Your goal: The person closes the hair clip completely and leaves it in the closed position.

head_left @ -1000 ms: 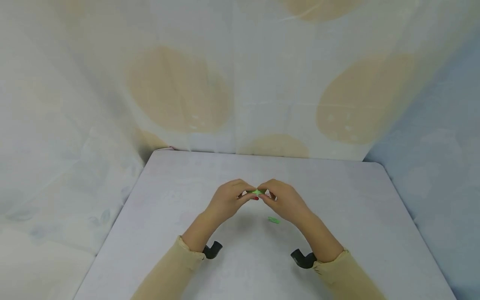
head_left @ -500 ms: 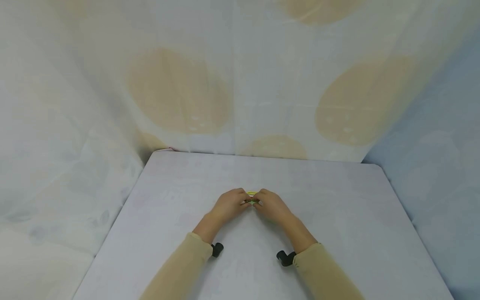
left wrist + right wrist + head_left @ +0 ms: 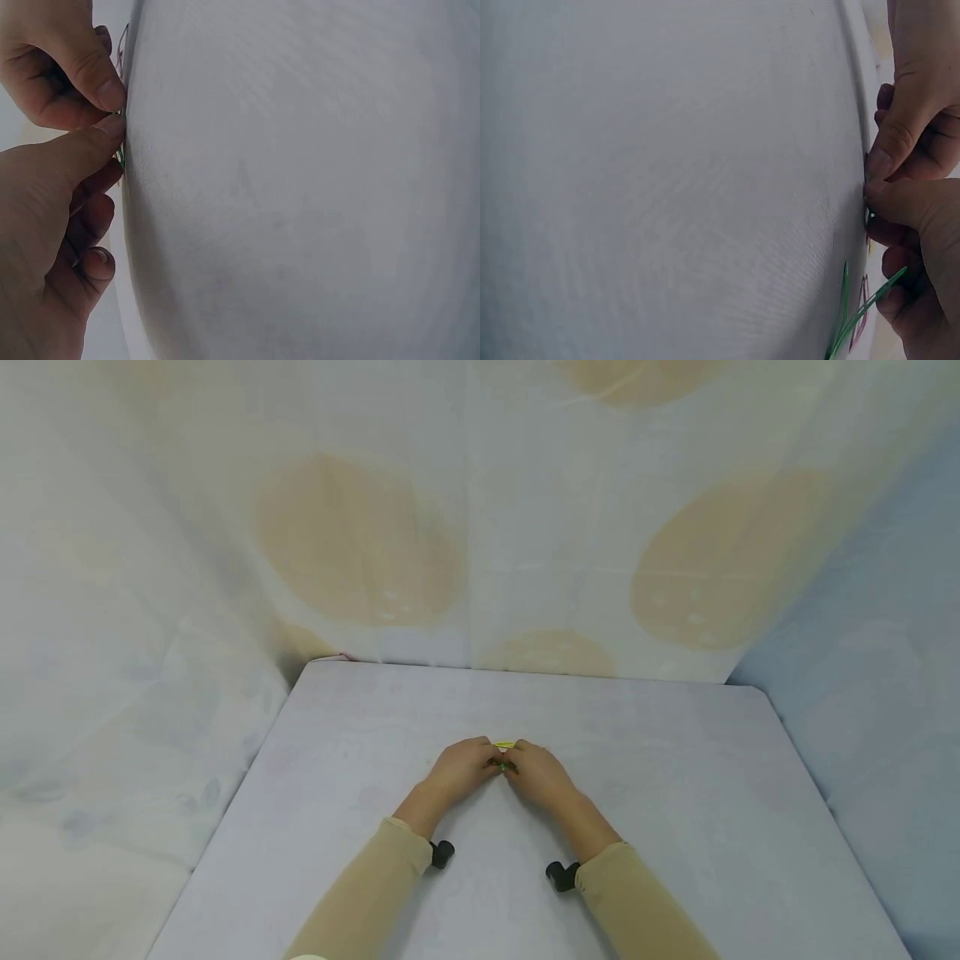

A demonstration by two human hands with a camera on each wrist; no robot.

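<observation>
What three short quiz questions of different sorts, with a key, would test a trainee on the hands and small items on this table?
1. True or false: both hands rest apart at opposite table edges.
2. Which colour strip shows just beyond the fingertips? A yellow, B blue, C black.
3. What covers both forearms?
Key: 1 false, the left hand and right hand meet over the pale grey table. 2 A, the small yellow strip. 3 Tan long sleeves.

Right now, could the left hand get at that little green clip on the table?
Probably yes. The left hand already rests on the table, thumb tip at the green clip beside the right hand; nothing lies between them.
</observation>
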